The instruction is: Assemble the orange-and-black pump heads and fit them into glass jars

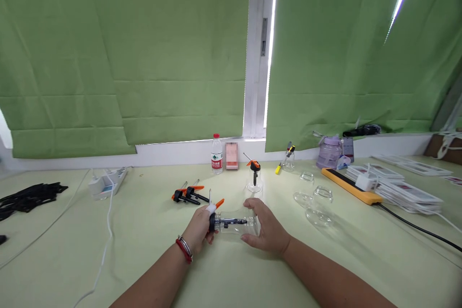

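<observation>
A clear glass jar point(236, 224) lies sideways between my hands, its mouth to the left and its base to the right. My left hand point(198, 228) grips the black cap point(212, 223) at the mouth; an orange lever point(220, 203) and a thin metal rod stick up from it. A dark stem point(234, 222) reaches from the cap into the jar. My right hand point(267, 228) clasps the base, thumb and fingers on opposite sides. Just beyond my left hand lie two more black caps point(186, 193) with orange levers. Another capped jar point(254, 180) stands upright ahead.
Clear glass jars point(319, 209) stand on the right. Farther back are a water bottle point(217, 155), a pink block point(232, 156), a purple jug point(329, 151) and a yellow-handled tool point(279, 168). An orange power strip point(350, 186) borders stacked white cards point(407, 192). White cables point(108, 231) and black straps point(31, 197) lie left.
</observation>
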{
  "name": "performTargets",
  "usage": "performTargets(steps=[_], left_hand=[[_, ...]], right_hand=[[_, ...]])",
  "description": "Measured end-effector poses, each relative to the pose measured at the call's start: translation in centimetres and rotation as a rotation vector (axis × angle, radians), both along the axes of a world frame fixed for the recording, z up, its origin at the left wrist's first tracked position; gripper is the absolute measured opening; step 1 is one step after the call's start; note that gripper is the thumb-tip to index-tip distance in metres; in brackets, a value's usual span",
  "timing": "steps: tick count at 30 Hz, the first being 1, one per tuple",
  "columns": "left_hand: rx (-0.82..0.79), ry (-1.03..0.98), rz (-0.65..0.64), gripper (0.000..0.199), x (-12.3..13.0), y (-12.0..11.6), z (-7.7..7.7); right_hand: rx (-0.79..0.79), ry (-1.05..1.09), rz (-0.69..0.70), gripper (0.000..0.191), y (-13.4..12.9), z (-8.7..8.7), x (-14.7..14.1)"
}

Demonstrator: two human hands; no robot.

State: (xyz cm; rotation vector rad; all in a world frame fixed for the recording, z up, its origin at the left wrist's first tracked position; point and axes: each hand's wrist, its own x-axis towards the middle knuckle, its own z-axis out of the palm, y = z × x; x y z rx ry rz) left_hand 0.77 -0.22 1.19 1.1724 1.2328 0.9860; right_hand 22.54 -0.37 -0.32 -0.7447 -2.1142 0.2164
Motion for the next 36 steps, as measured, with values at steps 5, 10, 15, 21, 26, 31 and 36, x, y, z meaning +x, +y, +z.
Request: performTargets(steps=[5, 10, 15, 21, 26, 31, 36], left_hand=[[0.006, 0.045, -0.014, 0.030, 0.1, -0.2, 0.3], [0.027, 0.086, 0.036, 0.030, 0.3, 0.0, -0.1], [0.052, 0.117, 0.084, 0.031, 0.6, 0.2, -0.8], [0.077, 0.140, 0.090, 0.034, 0.9, 0.0, -0.9], [0.112, 0.194, 0.077, 0.032, 1.2, -0.4, -0.6], [0.198, 0.211, 0.031, 0.032, 1.4, -0.8, -0.1], [0.219, 0.111, -0.010, 0.032, 1.2, -0.8, 0.2]], right_hand=[[0.115, -0.045, 0.018, 0.065, 0.1, -0.1, -0.1], [0.151, -0.068, 0.023, 0.065, 0.3, -0.3, -0.2], [0.048, -0.053, 0.028, 0.061, 0.3, -0.5, -0.5], [-0.280, 0.057, 0.021, 0.045, 0.1, -0.6, -0.4], [-0.600, 0.201, 0.073, 0.029, 0.5, -0.4, -0.5], [-0.971, 0.399, 0.099, 0.039, 1.3, -0.8, -0.8], [-1.062, 0.480, 0.105, 0.050, 1.2, -0.5, -0.9]])
